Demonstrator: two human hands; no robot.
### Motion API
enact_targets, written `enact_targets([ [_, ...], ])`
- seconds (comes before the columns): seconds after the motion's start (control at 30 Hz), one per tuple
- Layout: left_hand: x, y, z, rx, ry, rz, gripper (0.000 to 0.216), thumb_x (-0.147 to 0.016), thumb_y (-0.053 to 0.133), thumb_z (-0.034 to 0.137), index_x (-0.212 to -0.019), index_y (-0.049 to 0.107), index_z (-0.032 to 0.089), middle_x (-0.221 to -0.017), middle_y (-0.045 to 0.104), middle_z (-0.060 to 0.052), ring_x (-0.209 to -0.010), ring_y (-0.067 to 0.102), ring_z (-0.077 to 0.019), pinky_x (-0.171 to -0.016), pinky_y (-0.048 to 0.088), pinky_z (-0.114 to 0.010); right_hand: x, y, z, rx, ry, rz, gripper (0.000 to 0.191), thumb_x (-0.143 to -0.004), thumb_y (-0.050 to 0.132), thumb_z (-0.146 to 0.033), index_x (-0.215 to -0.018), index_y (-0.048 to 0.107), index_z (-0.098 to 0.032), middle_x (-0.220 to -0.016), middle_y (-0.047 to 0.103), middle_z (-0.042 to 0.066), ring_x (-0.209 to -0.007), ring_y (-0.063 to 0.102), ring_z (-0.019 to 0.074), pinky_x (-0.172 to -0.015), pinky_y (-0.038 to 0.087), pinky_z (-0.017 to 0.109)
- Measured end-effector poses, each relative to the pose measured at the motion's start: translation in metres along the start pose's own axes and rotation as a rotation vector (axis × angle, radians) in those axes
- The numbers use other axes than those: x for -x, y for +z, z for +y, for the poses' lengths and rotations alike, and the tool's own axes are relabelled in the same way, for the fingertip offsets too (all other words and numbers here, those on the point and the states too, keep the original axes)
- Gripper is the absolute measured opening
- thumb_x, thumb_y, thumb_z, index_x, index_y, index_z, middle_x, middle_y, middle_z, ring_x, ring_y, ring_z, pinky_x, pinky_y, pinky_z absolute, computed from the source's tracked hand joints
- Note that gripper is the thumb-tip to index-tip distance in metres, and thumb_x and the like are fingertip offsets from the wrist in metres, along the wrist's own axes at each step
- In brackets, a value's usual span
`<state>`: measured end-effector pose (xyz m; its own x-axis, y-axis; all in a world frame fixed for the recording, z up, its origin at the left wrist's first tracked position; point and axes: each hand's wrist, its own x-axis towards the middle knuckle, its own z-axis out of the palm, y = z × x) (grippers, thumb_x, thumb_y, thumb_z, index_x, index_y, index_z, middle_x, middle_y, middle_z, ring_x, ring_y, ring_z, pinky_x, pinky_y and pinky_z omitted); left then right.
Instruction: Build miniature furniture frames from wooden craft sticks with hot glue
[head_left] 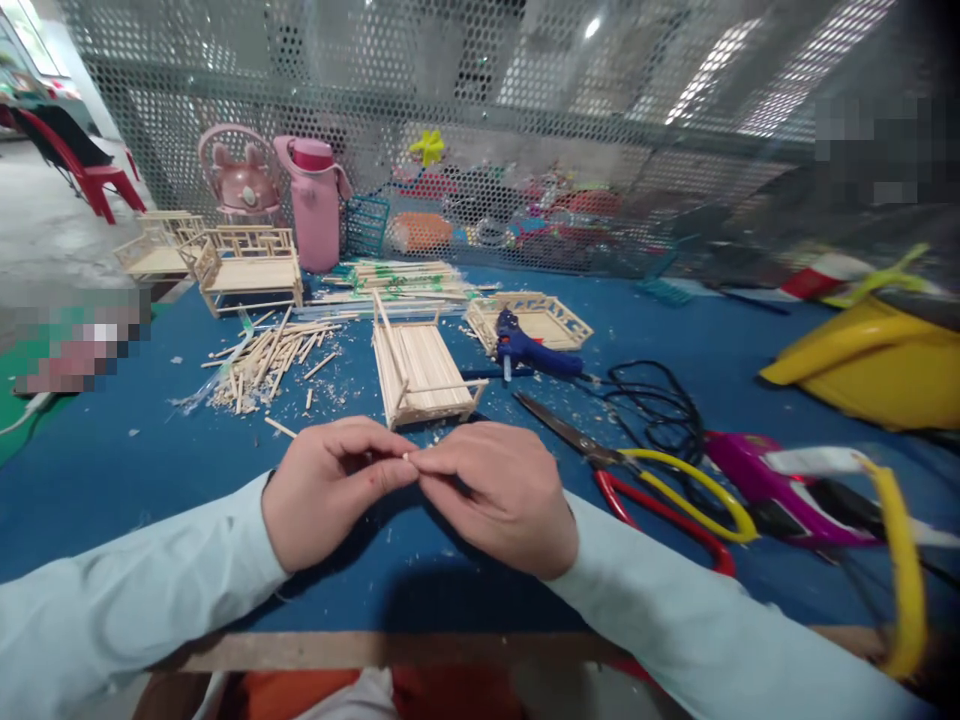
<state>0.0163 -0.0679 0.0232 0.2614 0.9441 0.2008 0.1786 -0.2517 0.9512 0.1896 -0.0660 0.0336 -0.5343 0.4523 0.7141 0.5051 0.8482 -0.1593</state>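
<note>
My left hand (330, 490) and my right hand (499, 490) meet fingertip to fingertip low over the blue table (112, 470). Between them they pinch a small pale wooden stick piece (407, 456), mostly hidden by the fingers. Just beyond the hands stands a half-built miniature bed of wooden sticks (420, 370). A heap of loose stick offcuts (266, 360) lies to its left. Both arms wear light blue sleeves.
A blue glue gun (529, 350) and its black cord lie right of the bed. Scissors with red and yellow handles (652, 480) sit at right. Finished stick benches (247, 265), a pink bottle (315, 200), a stick bundle, a yellow object and a mesh screen ring the table.
</note>
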Motion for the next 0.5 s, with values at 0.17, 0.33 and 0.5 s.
enact_targets([
  [0.17, -0.002, -0.004, -0.004, -0.118, 0.0, -0.009, 0.016, -0.078, 0.059, 0.031, -0.073, 0.065, 0.017, -0.067, 0.064, -0.001, -0.058, 0.053, -0.0108, -0.054, 0.042, -0.022, -0.007, -0.033, 0.05, 0.214, 0.216, 0.13, 0.021, -0.077, 0.053, -0.016, -0.095, 0.063, -0.021, -0.073, 0.066, 0.003, -0.063, 0.06, 0.015, -0.062, 0.046, 0.027],
  [0.33, -0.007, -0.008, -0.009, -0.228, 0.014, 0.039, 0.022, -0.082, 0.051, 0.033, -0.078, 0.065, 0.016, -0.07, 0.063, -0.002, -0.059, 0.052, -0.0112, -0.054, 0.042, -0.022, -0.007, -0.049, 0.144, 0.511, 0.694, -0.306, 0.049, -0.061, 0.054, -0.008, -0.109, 0.062, -0.012, -0.11, 0.063, 0.017, -0.094, 0.059, 0.0288, -0.08, 0.046, 0.038],
  [0.5, -0.009, -0.009, -0.012, -0.279, 0.007, 0.052, 0.024, -0.083, 0.048, 0.033, -0.078, 0.064, 0.016, -0.068, 0.062, -0.002, -0.059, 0.052, -0.0122, -0.055, 0.042, -0.023, 0.005, -0.043, 0.173, 0.458, 0.743, -0.429, 0.04, -0.062, 0.056, -0.009, -0.099, 0.067, -0.015, -0.1, 0.068, 0.013, -0.092, 0.061, 0.0256, -0.08, 0.045, 0.031],
])
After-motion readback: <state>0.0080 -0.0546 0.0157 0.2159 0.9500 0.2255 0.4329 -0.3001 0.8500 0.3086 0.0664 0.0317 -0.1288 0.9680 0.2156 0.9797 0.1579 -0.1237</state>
